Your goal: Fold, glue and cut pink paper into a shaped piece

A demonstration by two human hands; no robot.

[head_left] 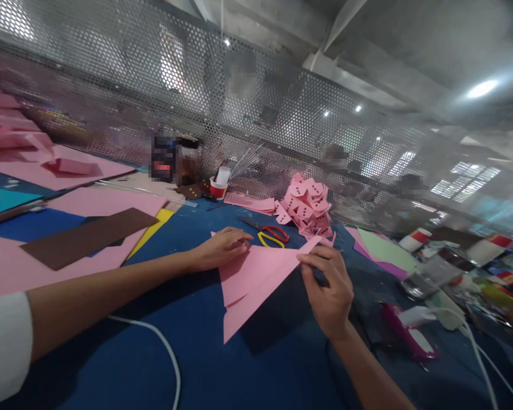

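Observation:
My right hand (329, 287) pinches the right end of a pink sheet (260, 279), at a narrow strip along its edge, between thumb and fingers. This end is raised off the blue table. On the sheet's upper left part rests my left hand (222, 247), palm down with its fingers stretched to the right; it presses on the sheet without a visible pinch. The sheet is roughly triangular, with a slit near its lower left edge. Just beyond it lie scissors (273, 234) with one red and one yellow handle loop. Behind my right hand sits a heap of pink pieces with dark dots (305, 202).
Pink sheets (8, 259) and a brown strip (89, 239) lie at left. A red-and-white cup (218, 188) stands near the perforated metal screen (277, 119). At right are a magenta-and-white tool (410, 333), green sheets (385, 250) and white cables. Another cable (166, 347) curves in front.

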